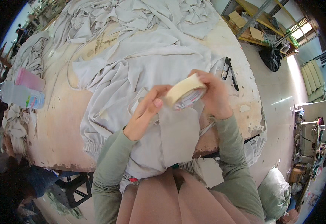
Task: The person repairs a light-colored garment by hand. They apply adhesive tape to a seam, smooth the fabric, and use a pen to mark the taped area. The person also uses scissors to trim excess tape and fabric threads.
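Observation:
A roll of cream masking tape (pixel 175 90), slightly blurred, is held up in front of me above the fabric. My right hand (pixel 216 94) is closed round its right side, with fingers over the top edge. At its left edge my left hand (pixel 146 109) is closed, fingertips against the roll and thumb bent in front; whether a loose tape end is pinched there is hidden. Beneath both hands lies pale grey cloth (pixel 179 138), bunched on the table and hanging over its near edge towards my lap.
More grey cloth (pixel 140 16) is heaped across the far side of the worn table (pixel 58 138). Dark slim tools (pixel 227 68) lie to the right. A clear plastic bottle (pixel 19 95) and a pink container (pixel 30 79) are at the left. A black stool (pixel 71 190) stands below; shelves (pixel 258 22) are at far right.

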A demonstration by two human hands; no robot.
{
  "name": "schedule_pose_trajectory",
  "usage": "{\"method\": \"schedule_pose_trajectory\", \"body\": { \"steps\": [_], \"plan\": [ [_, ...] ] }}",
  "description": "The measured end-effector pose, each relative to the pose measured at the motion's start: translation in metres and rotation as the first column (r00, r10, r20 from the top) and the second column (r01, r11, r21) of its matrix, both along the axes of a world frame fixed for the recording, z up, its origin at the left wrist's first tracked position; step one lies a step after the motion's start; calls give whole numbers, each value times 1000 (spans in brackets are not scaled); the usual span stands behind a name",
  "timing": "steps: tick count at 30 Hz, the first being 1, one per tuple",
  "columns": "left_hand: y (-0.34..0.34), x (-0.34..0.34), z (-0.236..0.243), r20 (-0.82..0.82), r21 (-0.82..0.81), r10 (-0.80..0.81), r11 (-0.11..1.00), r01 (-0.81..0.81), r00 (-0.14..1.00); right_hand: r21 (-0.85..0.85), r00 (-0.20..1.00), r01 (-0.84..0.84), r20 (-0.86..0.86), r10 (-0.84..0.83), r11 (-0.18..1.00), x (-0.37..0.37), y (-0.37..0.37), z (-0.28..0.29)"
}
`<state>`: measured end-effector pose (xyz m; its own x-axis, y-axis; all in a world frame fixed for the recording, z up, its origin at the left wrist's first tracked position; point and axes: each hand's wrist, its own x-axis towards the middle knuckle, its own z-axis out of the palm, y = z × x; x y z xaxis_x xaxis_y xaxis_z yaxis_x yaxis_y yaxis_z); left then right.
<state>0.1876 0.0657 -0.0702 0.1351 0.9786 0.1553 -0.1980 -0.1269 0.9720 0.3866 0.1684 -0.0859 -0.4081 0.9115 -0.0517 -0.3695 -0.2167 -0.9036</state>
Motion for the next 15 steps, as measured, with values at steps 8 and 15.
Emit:
{"method": "schedule_pose_trajectory", "body": {
  "steps": [8,15],
  "plan": [
    [-5,2,1,-201,30,9,1000,-3,980,439,965,-48,251,-71,897,-25,-14,12],
    [8,-11,-20,-726,601,518,798,50,453,791,861,30,290,-417,611,-37,-36,13]
  ]
}}
